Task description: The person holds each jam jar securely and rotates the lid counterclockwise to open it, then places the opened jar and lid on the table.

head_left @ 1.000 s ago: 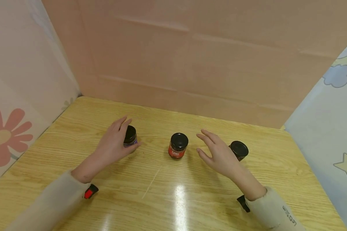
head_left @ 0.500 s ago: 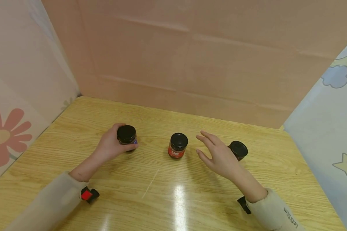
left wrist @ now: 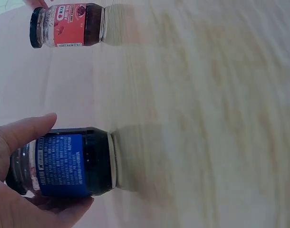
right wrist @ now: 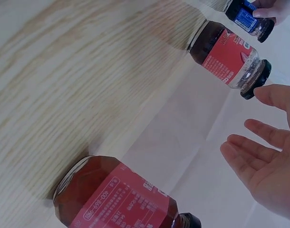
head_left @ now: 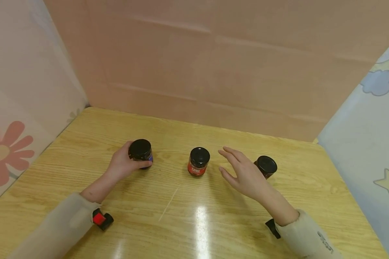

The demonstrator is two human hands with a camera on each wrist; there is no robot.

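Left hand [head_left: 123, 164] around blue-labelled jar [head_left: 141, 152]

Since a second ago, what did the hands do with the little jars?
The left hand closed its fingers round the blue-label jar, which it only touched with straight fingers before; whether the jar is lifted cannot be told. The right hand stays open between the red-label jar and the right jar; both stand where they were.
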